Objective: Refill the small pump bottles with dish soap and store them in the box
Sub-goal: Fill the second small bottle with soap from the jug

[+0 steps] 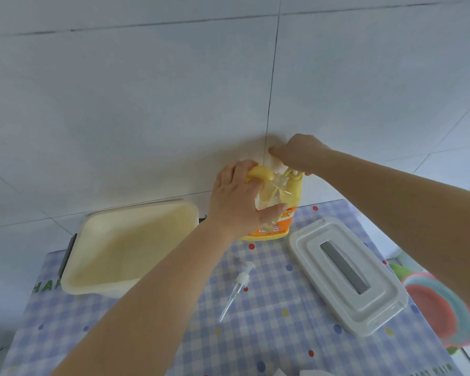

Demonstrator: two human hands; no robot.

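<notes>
The small clear pump bottle (269, 204) is held tilted against the yellow dish soap jug (280, 213), its open neck just under the jug's pump spout. The left hand (236, 202) is wrapped around the bottle, gripping it; the right hand (299, 153) is closed down on the jug's pump head. To fill it cleanly, I judge the neck should stay right beneath the spout and the presses stay slow, so soap runs down the inside wall without spilling. The bottle's own pump (238, 289) lies loose on the checked tabletop (269, 335), between the open cream box (130, 245) and its grey lid (347, 272).
</notes>
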